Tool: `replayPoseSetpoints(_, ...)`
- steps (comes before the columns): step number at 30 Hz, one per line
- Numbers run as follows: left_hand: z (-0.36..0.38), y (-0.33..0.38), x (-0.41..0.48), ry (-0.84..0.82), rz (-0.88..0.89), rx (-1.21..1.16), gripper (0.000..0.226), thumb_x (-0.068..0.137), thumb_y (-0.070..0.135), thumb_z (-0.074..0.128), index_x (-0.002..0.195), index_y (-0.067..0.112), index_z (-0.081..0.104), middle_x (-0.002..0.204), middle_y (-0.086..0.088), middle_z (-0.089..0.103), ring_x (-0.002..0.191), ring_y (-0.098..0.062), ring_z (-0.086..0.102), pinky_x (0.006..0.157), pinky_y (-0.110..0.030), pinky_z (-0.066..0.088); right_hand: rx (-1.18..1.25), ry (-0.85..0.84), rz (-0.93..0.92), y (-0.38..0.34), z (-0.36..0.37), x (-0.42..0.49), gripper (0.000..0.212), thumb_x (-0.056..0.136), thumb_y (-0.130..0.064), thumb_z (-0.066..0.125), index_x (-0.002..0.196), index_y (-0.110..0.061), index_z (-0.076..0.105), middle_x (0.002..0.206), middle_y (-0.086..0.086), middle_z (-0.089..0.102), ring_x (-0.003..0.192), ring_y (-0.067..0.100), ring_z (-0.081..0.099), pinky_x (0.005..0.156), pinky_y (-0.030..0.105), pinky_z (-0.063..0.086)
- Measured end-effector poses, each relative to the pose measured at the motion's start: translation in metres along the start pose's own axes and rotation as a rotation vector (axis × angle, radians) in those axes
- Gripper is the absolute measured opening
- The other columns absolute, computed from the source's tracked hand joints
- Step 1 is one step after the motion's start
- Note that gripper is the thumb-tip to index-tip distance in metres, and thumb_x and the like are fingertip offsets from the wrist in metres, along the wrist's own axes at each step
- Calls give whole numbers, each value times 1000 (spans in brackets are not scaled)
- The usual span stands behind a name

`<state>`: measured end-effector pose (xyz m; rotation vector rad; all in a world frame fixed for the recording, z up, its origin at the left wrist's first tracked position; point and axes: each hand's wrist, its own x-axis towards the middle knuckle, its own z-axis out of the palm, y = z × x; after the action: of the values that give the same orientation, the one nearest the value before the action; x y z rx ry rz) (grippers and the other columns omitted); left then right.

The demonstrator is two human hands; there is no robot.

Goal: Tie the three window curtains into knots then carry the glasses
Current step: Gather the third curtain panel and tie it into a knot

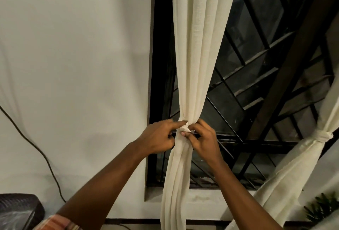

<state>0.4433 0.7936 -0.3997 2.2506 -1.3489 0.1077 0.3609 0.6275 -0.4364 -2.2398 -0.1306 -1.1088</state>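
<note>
Barred window (256,64) behind. The cream curtain (198,46) hangs gathered and is cinched at the grip, with its loose length falling below. The second curtain (293,165), right of the grip, is already knotted. Third curtain and glasses not in view. Judged: one knot done, this one forming. Left hand (157,138) and right hand (203,138) both pinch the cloth bunch (186,128) between them.

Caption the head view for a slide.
Knotting: left hand and right hand pinch cream curtain at its gathered waist before barred window; second curtain already knotted.
</note>
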Motion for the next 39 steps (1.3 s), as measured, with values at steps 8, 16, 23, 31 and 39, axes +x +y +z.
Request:
replayPoseSetpoints(8,-22,13,27,-243,-58,254,28,82,35,60,106,20,65,92,1,68,80,-20,64,78,-37,55,-20,-114,-47,-9,4,2,27,86,-33,65,91,-7,69,94,0,62,82,7,60,70,21,51)
replayPoseSetpoints(16,-4,6,7,76,20,92,28,90,34,58,118,30,60,101,8,70,87,-13,65,80,-36,55,-15,-40,49,-8,-7,0,13,84,-18,73,85,-13,62,81,-9,55,70,6,53,61,19,44)
replayPoseSetpoints(23,5,1,8,-193,-96,35,19,78,20,64,86,36,58,76,8,62,72,-16,62,70,-35,55,12,-61,72,-16,2,-5,14,80,-11,76,84,-12,62,80,-11,56,72,2,54,65,11,40)
replayPoseSetpoints(31,21,-1,-4,-5,-25,186,36,90,23,56,126,20,50,99,2,64,83,-18,64,69,-28,49,74,-130,188,-19,4,-3,24,80,-13,75,94,-19,56,86,-8,59,71,5,53,64,21,44)
replayPoseSetpoints(39,99,3,-50,670,-203,-300,41,81,17,68,115,20,45,117,1,51,102,-13,53,83,-27,52,158,-123,321,-22,11,-1,33,86,-8,65,114,-22,54,110,-11,63,100,3,61,87,30,54)
